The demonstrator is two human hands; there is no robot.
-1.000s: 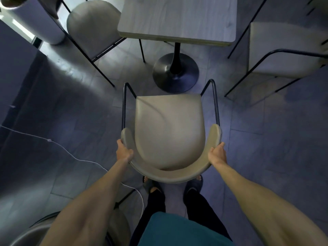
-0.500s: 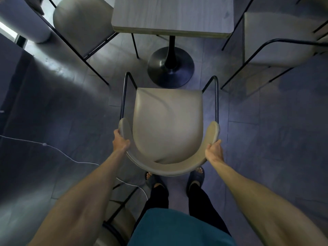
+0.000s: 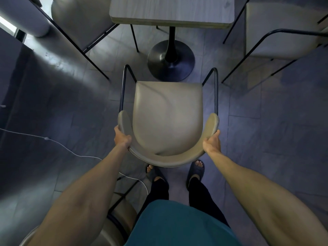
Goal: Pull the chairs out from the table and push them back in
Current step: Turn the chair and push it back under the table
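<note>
Chair held by its backrest, clear of the table and facing it

The table (image 3: 171,12), a pale wood-grain top on a black post and round dark base, stands straight ahead; the chair (image 3: 167,114) sits just short of that base, its seat wholly outside the table edge, with its front-to-back line pointing at the post, so a return would, I judge, be a straight push forward. The chair has a smooth beige padded seat, a curved padded backrest and thin black metal armrests. Two more chairs stand left and right of the table. The left hand (image 3: 122,138) and right hand (image 3: 213,145) each clasp one end of the backrest, on the side farthest from the table, about equally near it. A thin white cable (image 3: 71,151) lies on the dark tiled floor, left of the chair.
</note>
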